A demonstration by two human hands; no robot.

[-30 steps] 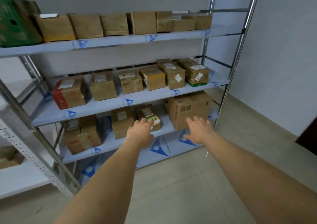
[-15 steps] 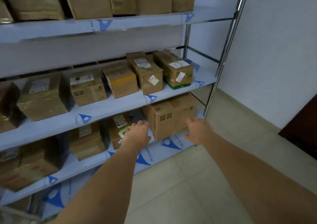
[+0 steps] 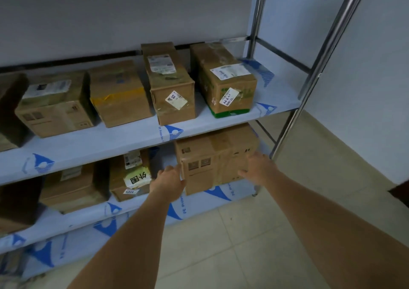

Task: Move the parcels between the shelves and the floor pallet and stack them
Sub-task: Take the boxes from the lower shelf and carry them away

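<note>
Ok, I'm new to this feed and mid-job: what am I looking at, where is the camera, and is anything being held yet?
There is no machine here, just a person's two bare arms. The single camera is worn on the head, looking forward and down. The left hand and right hand are at either side of a large cardboard box on the lower shelf of a metal rack. The fingers look fairly straight; whether they touch the box or grip it is not clear, and it sits on the shelf, not lifted. Smaller taped parcels, one with a handwritten label, stand beside it and on the shelf above. Tiled floor lies below.
</note>
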